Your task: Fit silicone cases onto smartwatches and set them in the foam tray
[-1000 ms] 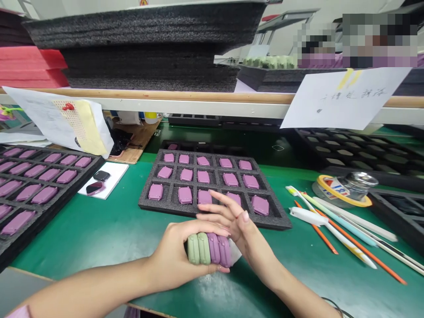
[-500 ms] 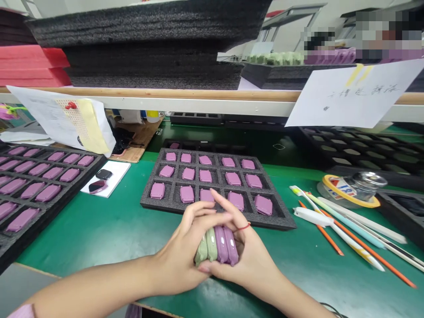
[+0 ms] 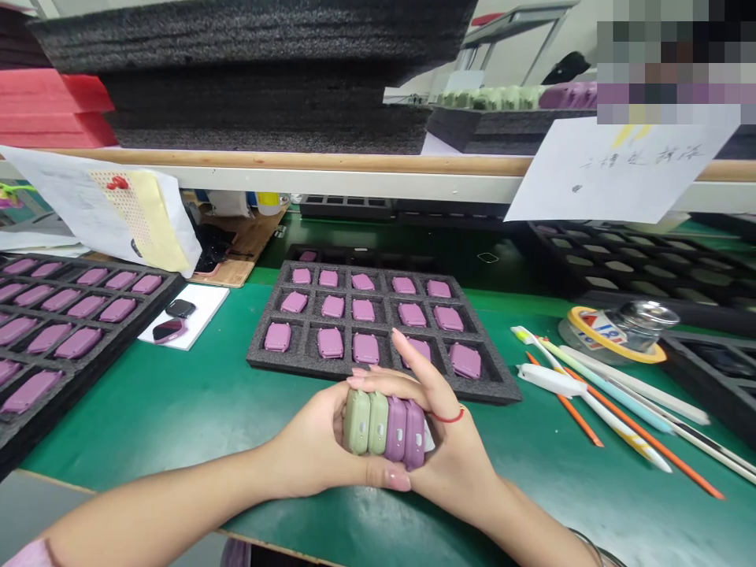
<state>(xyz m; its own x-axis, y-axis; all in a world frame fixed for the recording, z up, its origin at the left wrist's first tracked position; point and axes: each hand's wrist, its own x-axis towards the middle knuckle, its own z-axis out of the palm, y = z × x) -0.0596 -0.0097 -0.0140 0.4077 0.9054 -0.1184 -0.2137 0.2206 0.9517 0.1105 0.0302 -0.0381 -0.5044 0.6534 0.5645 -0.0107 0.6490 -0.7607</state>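
The left hand (image 3: 307,449) and the right hand (image 3: 457,449) are pressed together, and they squeeze four little cases (image 3: 381,431) in a tight row between them. Two cases are green and two are purple, and they stand side by side, touching. The fingers of the left hand (image 3: 378,379) lie over the top of the row, and one finger of the right hand (image 3: 413,358) sticks up over the tray. A red string (image 3: 449,417) circles the right wrist. Under the hands is a green table mat (image 3: 177,425). Just past the fingers sits a black foam tray (image 3: 260,358) with purple cases in its holes, in three rows of five. To the left is a bigger foam tray (image 3: 174,287), also full of purple cases, and beside it is a white card (image 3: 204,311) with a black piece (image 3: 180,308) and a dark purple piece (image 3: 168,331) on it. To the right lie orange sticks (image 3: 643,433), a white tool (image 3: 549,381), a roll of tape (image 3: 591,327) and a glass jar (image 3: 643,319). Farther back, a paper note (image 3: 620,169) hangs from a shelf (image 3: 295,169), and big stacks of dark foam sheets (image 3: 253,102) sit on top, next to red foam (image 3: 53,110).
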